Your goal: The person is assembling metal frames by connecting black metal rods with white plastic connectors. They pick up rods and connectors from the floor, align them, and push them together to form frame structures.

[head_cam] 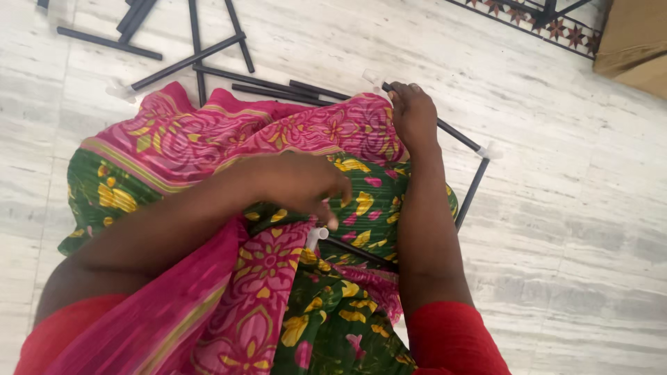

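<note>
Left fingers: the left hand (306, 182), at the centre of the frame, has its fingers curled down and bunched together over a white connector (316, 237); the fingertips touch or nearly touch its top, though whether they truly pinch it I cannot tell.

Right fingers: the right hand (411, 114), upper middle of the frame, lies flat with fingers close together, pressing on a black rod (458, 135) where it passes the edge of the cloth — bearing down on it, not wrapped around it.

Connector: a small white plastic sleeve on the near end of a second black rod (361, 253), just below the left fingertips, resting on the lap.

Rod frame: the rod under the right hand runs toward the right of the frame to a white corner joint (490, 151); from there another black rod (472, 192) drops toward the lower left, under the cloth.

Long axis: the lap rod points from the connector toward the lower right, nearly level.

Handling (a judgement): the rods look thin, stiff and light, smooth enough to slip — best gripped near a joint. The connector seems a push fit, taken at its sleeve.

Around: a pink and green flowered garment (208, 146) covers the lap; loose black rods (187, 62) lie scattered on the pale marble floor (590, 208) at upper left; a cardboard box (636, 42) sits in the upper right corner.
</note>
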